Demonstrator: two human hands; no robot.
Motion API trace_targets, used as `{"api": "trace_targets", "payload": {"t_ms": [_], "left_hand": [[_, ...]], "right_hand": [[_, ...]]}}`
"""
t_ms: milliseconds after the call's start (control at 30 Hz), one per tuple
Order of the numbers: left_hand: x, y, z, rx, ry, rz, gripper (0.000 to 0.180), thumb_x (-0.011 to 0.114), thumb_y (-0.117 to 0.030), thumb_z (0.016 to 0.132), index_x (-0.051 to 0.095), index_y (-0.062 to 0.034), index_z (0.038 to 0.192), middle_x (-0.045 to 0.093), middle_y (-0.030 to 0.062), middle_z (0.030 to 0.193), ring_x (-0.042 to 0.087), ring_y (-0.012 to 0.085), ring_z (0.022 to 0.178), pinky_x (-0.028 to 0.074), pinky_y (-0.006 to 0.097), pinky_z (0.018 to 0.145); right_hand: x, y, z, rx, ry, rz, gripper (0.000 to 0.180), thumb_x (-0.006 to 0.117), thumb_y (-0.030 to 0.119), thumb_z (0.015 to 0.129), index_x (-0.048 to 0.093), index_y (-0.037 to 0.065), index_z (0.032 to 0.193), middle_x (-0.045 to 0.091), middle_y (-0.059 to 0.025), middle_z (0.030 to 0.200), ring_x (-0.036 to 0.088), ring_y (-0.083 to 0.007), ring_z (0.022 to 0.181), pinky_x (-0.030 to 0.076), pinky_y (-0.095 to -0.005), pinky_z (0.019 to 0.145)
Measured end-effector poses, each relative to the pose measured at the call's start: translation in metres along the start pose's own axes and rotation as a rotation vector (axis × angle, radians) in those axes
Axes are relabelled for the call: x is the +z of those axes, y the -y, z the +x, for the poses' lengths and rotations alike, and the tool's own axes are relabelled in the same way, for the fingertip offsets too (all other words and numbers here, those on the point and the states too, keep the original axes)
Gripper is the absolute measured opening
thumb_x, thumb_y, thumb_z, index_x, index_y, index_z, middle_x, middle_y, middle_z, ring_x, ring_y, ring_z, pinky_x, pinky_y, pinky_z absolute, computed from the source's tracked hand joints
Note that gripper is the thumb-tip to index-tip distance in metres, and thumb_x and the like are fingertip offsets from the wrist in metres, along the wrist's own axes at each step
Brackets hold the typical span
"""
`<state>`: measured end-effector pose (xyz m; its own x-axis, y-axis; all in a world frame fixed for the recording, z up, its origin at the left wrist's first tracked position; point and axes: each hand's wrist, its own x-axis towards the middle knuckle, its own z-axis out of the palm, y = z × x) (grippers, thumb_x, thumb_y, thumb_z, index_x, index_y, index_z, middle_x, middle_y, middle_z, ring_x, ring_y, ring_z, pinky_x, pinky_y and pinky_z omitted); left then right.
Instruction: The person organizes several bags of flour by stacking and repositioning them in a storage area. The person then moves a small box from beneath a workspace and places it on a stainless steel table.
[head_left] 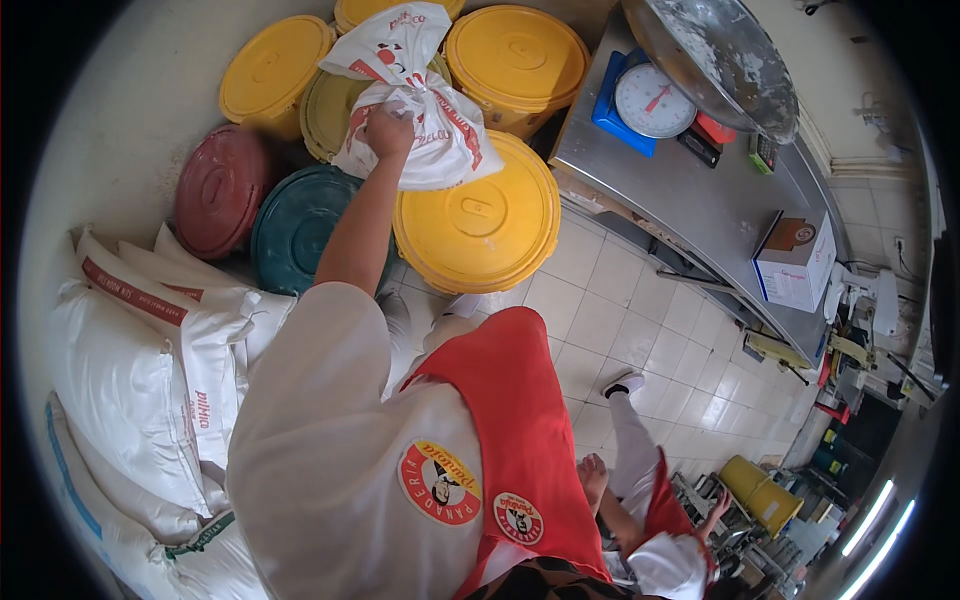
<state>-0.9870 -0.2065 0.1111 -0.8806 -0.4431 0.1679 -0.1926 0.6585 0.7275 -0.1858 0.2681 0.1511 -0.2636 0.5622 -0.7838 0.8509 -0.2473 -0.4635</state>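
Observation:
My left hand [390,130] is closed on a white plastic sack with red print [437,140], gripping it beside its gathered, knotted neck. The sack's loose top fans out beyond my hand. Its full lower part rests over a yellow lidded drum [478,215] and an olive-coloured drum [328,112]. By the right edge of my red apron [520,430] a hand [592,475] shows small and partly hidden, with its fingers curled. It looks like my right hand, and I cannot make out anything in it.
More lidded drums stand around: yellow [517,52], maroon [222,192] and green [305,230]. Full white sacks [120,380] are piled at left. A steel table [690,200] at right bears a dial scale [655,95] with a metal bowl, and a box [795,262]. A co-worker [670,560] is at lower right.

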Motion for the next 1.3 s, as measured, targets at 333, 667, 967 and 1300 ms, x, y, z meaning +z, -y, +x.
{"api": "trace_targets", "payload": {"t_ms": [333,667,967,1300], "left_hand": [[-0.014,0.012,-0.012,-0.005,0.089,-0.398,0.045,0.084,-0.006,0.071,0.069,-0.001,0.113,0.073,0.0121,0.095,0.071,0.0202,0.084,0.056,0.032,0.078],[-0.005,0.021,-0.007,0.011,0.079,-0.433,0.044,0.085,-0.003,0.07,0.068,0.0006,0.111,0.072,0.0108,0.095,0.07,0.018,0.084,0.057,0.03,0.076],[-0.007,0.025,-0.007,0.027,0.06,-0.46,0.041,0.084,-0.001,0.071,0.069,0.0006,0.109,0.072,0.0109,0.099,0.07,0.0185,0.085,0.057,0.03,0.076],[-0.015,0.02,-0.008,-0.099,0.089,-0.491,0.04,0.085,-0.004,0.072,0.07,0.0028,0.108,0.073,0.0128,0.093,0.069,0.0194,0.084,0.056,0.03,0.076]], "right_hand": [[0.022,0.023,-0.021,0.043,-0.1,-0.102,0.057,0.063,0.037,0.096,0.053,0.003,0.141,0.067,-0.0109,0.118,0.068,-0.0287,0.104,0.055,-0.0431,0.072],[0.022,0.029,-0.01,0.041,-0.115,-0.065,0.056,0.062,0.035,0.097,0.053,0.003,0.141,0.068,-0.013,0.118,0.069,-0.0303,0.104,0.057,-0.0418,0.068],[0.029,0.035,-0.016,0.022,-0.109,-0.102,0.058,0.063,0.037,0.096,0.053,0.002,0.141,0.068,-0.0121,0.117,0.07,-0.0291,0.104,0.057,-0.0401,0.068],[0.032,0.014,-0.019,0.053,-0.104,-0.015,0.057,0.063,0.036,0.096,0.053,0.003,0.142,0.068,-0.0115,0.118,0.068,-0.029,0.103,0.055,-0.0441,0.072]]}}
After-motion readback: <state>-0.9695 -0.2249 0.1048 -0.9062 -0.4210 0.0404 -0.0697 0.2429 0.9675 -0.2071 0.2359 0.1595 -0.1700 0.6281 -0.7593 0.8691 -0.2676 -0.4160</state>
